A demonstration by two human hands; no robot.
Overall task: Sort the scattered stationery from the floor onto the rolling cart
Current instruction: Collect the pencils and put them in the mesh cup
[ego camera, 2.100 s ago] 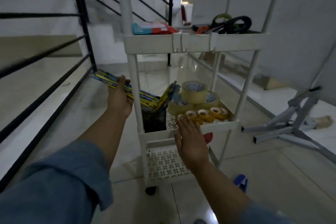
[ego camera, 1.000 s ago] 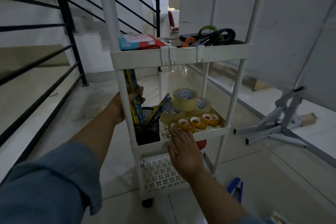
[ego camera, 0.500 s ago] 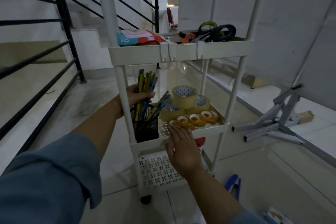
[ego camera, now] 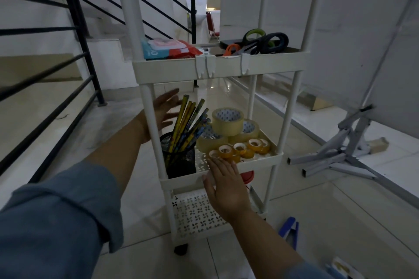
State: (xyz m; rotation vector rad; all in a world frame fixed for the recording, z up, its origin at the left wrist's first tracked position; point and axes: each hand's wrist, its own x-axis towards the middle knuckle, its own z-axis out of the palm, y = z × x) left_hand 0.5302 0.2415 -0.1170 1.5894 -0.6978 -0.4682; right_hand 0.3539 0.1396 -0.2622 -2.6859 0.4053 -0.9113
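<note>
Head view, both hands spread empty, pencils [ego camera: 189,123] upright in mesh cup [ego camera: 179,161], perforated cart [ego camera: 217,68].

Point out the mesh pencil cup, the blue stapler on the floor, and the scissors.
mesh pencil cup [ego camera: 181,162], head view, on its black mesh wall.
blue stapler [ego camera: 289,231], head view, on its blue upper body.
scissors [ego camera: 275,41], head view, on the dark handle loop.
</note>
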